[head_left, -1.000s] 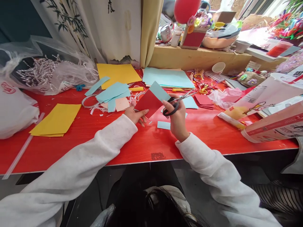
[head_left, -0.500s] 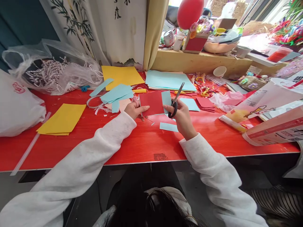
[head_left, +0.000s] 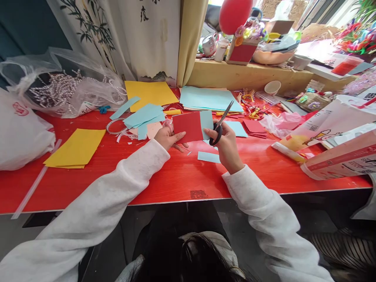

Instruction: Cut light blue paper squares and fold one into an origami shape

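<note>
A red paper rectangle (head_left: 188, 127) lies over a light blue sheet (head_left: 207, 120), whose right end sticks out past it. My left hand (head_left: 168, 137) grips the red paper's left side, thumb on top and fingers beneath. On the other side, my right hand (head_left: 227, 143) pinches the blue sheet's right edge between thumb and fingers. That same hand also holds black-handled scissors (head_left: 223, 119), blades pointing up and away. Below them on the red table (head_left: 170, 180) lies a light blue strip (head_left: 208, 157).
Yellow sheets (head_left: 75, 149) lie at left, beside a white plastic bag (head_left: 23, 129). Blue pieces (head_left: 145, 117) and a stack of blue paper (head_left: 208, 98) sit behind my hands. Red squares (head_left: 255, 128) are at right, near printed drink cups (head_left: 340, 156).
The red and blue papers tilt slightly, and more of the blue end shows. The scissors turn a little to the right. My left fingers spread beneath the paper.
</note>
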{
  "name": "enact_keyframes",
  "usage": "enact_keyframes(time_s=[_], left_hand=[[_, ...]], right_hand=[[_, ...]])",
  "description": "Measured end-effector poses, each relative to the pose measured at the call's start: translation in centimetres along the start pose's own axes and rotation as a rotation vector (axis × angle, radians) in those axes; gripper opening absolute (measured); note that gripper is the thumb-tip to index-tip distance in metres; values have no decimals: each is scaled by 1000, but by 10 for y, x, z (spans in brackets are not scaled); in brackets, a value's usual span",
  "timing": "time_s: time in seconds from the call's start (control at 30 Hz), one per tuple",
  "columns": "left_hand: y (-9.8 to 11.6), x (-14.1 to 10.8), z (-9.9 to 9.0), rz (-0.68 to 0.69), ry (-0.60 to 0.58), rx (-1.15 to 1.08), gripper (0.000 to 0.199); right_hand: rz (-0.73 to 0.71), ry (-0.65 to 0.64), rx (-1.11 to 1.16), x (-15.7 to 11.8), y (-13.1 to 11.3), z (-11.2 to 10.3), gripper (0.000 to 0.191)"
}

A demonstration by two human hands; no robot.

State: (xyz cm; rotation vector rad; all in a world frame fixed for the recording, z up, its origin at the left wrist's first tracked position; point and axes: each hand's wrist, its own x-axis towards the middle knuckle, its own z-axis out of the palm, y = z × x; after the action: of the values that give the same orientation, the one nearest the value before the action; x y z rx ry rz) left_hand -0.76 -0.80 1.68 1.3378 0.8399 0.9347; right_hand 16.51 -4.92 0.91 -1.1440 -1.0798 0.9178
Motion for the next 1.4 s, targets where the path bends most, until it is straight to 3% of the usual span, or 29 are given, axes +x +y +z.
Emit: enact_keyframes(time_s=[0.13,0.33,0.6,0.93,1.2,1.4], left_hand=[[0,0,-1,-2,5,17,26],[3,-1,-1,8,10,60,16],[0,1,-3,-7,18,57,23],[7,-3,0,-63,31,14,19],[6,-2,2,-23,43,-61,16],[7,-1,-1,-36,69,-25,23]], right_hand=[[-16,-1,-16,0,-1,0,32],[-16,1,-19,-1,-3,1,30],[-18,2,2,-1,-5,1,28],[-29,-4,-29,-1,-3,0,30],[-22,-14,-22,0,-2,-1,31],[-17,22,15,0,-6,1,29]])
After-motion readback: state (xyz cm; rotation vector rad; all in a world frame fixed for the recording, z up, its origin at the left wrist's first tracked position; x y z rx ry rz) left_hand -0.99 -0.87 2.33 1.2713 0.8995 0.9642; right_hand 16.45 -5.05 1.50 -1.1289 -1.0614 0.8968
